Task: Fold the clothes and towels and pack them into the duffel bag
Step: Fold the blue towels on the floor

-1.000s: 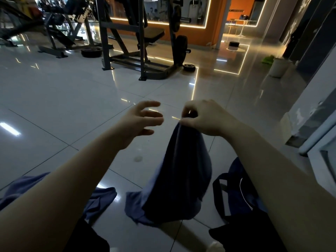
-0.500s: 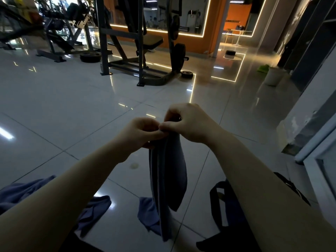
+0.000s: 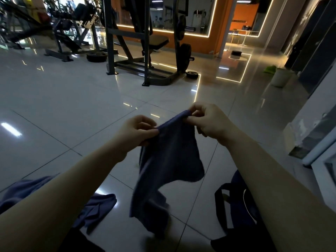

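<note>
A dark blue towel (image 3: 169, 160) hangs in the air in front of me, its lower end dangling just above the tiled floor. My left hand (image 3: 135, 130) pinches its top edge on the left, and my right hand (image 3: 209, 120) pinches the same edge on the right, so the edge is stretched between them. A dark blue duffel bag (image 3: 241, 215) with black straps lies on the floor at the lower right, partly hidden by my right forearm. Another blue garment (image 3: 96, 208) lies crumpled on the floor at the lower left, under my left forearm.
Glossy white floor tiles (image 3: 72, 106) spread ahead. A weight bench and rack (image 3: 145, 51) stand further back with weight plates (image 3: 96, 56) beside them. A white bin (image 3: 281, 77) is at the far right, and a white wall edge (image 3: 318, 148) runs along the right.
My left hand reached in and took the towel's top edge beside my right hand. Both hands have since moved apart, spreading that edge, and the towel has lifted off the floor.
</note>
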A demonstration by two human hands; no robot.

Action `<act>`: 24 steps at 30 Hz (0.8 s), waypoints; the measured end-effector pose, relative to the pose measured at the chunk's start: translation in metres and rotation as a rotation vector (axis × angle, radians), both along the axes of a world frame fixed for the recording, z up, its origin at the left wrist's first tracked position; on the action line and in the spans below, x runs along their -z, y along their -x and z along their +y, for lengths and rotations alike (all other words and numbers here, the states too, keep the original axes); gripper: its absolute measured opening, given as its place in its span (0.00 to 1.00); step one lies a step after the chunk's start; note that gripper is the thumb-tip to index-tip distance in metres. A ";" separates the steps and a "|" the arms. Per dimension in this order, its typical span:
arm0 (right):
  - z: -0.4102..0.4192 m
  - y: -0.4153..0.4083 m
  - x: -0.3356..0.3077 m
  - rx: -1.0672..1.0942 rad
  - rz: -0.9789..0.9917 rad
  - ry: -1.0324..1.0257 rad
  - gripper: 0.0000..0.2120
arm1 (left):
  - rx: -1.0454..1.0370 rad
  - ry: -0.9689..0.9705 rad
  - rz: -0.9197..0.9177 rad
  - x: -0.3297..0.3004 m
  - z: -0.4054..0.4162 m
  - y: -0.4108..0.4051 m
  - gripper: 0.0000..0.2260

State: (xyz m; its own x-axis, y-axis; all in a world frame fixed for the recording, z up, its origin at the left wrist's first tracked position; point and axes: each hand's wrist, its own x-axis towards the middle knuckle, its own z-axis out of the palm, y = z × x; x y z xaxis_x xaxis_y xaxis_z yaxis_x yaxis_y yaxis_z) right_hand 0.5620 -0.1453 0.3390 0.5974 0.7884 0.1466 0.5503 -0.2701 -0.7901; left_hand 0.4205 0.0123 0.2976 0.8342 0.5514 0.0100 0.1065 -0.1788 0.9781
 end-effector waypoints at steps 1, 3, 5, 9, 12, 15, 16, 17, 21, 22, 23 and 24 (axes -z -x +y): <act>0.003 0.002 0.000 -0.003 -0.023 -0.006 0.01 | 0.026 0.043 -0.032 -0.002 -0.006 -0.003 0.07; 0.010 0.007 0.001 -0.035 -0.116 0.001 0.03 | 0.065 0.119 -0.113 -0.006 -0.018 -0.008 0.08; 0.016 0.012 0.001 -0.064 -0.195 -0.001 0.02 | 0.091 0.119 -0.161 -0.009 -0.025 -0.013 0.09; 0.021 0.017 -0.001 -0.082 -0.246 -0.016 0.03 | 0.078 0.114 -0.194 -0.010 -0.026 -0.015 0.08; 0.020 0.017 0.001 -0.096 -0.175 -0.014 0.05 | 0.038 0.023 -0.221 -0.011 -0.021 -0.013 0.04; 0.020 0.020 0.004 -0.135 -0.010 -0.037 0.06 | -0.003 -0.136 -0.281 -0.011 -0.011 -0.010 0.06; 0.021 0.021 0.005 -0.150 0.043 -0.039 0.07 | -0.006 -0.147 -0.314 -0.012 -0.009 -0.008 0.07; 0.022 0.022 0.006 -0.162 0.076 -0.029 0.07 | -0.018 -0.148 -0.349 -0.013 -0.008 -0.007 0.07; 0.020 0.013 0.022 -0.117 0.011 0.093 0.04 | -0.189 -0.181 -0.401 -0.016 0.003 -0.001 0.09; 0.016 0.007 0.026 -0.090 -0.018 0.140 0.03 | -0.255 -0.184 -0.398 -0.017 0.009 0.001 0.09; 0.012 0.001 0.030 -0.061 -0.049 0.187 0.04 | -0.324 -0.179 -0.399 -0.017 0.016 0.004 0.09; 0.007 -0.005 0.033 -0.028 -0.087 0.228 0.04 | -0.385 -0.167 -0.406 -0.017 0.024 0.007 0.08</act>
